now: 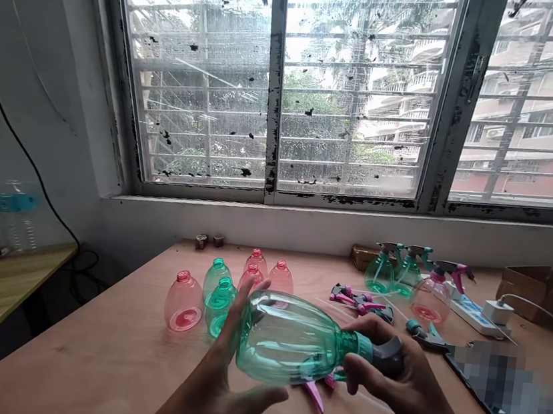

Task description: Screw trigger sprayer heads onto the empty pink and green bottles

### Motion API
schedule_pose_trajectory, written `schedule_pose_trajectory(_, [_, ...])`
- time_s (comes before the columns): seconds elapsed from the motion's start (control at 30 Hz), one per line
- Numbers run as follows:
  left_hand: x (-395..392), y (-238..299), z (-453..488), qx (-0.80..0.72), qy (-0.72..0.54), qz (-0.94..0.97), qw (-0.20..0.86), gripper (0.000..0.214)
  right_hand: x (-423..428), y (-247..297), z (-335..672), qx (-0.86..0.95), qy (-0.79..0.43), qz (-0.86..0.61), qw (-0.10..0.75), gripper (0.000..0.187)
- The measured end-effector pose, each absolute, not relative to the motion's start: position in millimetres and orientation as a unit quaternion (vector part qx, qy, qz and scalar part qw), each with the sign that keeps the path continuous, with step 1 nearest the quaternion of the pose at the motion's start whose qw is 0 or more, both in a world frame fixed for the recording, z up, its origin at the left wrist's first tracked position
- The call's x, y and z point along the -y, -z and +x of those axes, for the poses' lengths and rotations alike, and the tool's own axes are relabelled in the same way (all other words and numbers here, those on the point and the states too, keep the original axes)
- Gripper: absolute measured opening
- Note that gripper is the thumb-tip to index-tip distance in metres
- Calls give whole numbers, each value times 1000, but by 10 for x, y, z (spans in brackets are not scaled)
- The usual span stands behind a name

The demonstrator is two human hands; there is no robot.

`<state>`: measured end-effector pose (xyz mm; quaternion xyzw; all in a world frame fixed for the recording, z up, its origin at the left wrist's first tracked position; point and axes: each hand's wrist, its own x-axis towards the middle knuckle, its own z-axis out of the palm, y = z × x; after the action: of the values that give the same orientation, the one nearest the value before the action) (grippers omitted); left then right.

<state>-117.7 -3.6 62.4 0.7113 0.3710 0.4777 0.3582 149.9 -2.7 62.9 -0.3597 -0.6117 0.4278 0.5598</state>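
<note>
A clear green spray bottle (290, 340) lies on its side in the air above the table, its neck to the right. My right hand (388, 368) is closed round the dark grey spray head (389, 357) and green collar at its neck. The bottle's base rests in my left hand (221, 368), fingers behind it and thumb below. Part of the left fingers is hidden by the bottle. Pink and grey spray heads (360, 301) lie in a pile beyond it, and a pink trigger (315, 397) shows under it. A green-and-grey spray head (426, 336) lies right of my right hand.
Several open pink bottles (184, 303) and two green ones (217, 277) stand behind my left hand. Spray bottles with heads, green (380, 273) and pink (431, 300), stand at the back right. A power strip (475, 315), cardboard box (543, 293) and blurred dark panel (510, 397) occupy the right.
</note>
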Motion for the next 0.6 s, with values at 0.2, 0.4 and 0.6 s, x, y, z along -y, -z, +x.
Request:
schedule_pose_trajectory(0.2, [28, -681, -1116, -343, -466, 689, 437, 104, 44, -643, 1492, 591, -453, -353, 566, 34])
schedule_pose_trajectory(0.4, [44, -591, -1120, -375, -477, 691, 393, 115, -24, -580, 1579, 574, -526, -316, 543, 42])
schedule_pose_trajectory(0.6, [60, -676, -1059, -323, -477, 676, 459, 122, 42, -632, 1546, 584, -515, -336, 530, 47])
